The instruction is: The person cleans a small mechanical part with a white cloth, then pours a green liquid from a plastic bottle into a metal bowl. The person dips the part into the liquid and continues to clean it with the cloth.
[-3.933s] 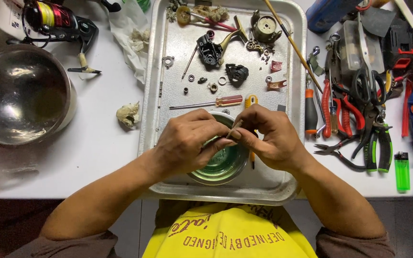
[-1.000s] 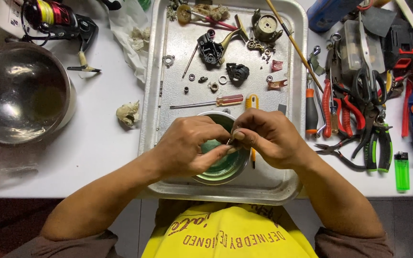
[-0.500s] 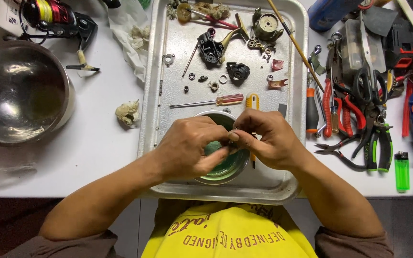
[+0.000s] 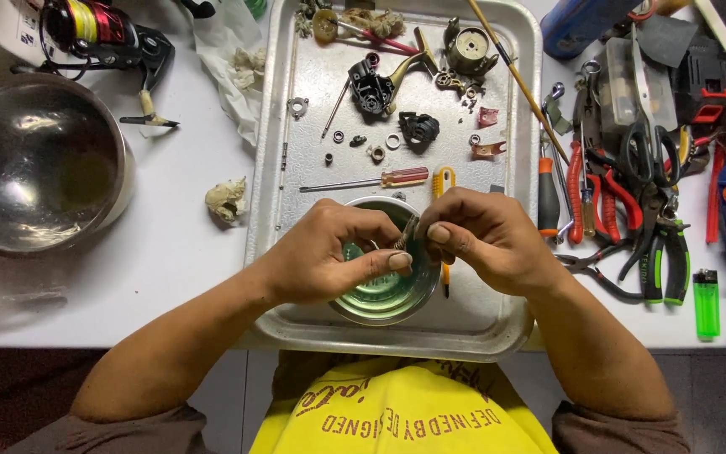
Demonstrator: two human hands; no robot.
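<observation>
head view: left hand & right hand both pinch tiny spring over small bowl; loose grip = it could pop off tray.

Tray is dull brushed metal, scuffed and smeary. The little bowl on it is shiny metal with a greenish tint inside, and the big bowl off to the side is polished steel, pretty mirror-like. Screwdriver has a glossy clear red plastic handle. Lighter is translucent green plastic. Pliers have matt rubbery grips. Tabletop is smooth white.
</observation>
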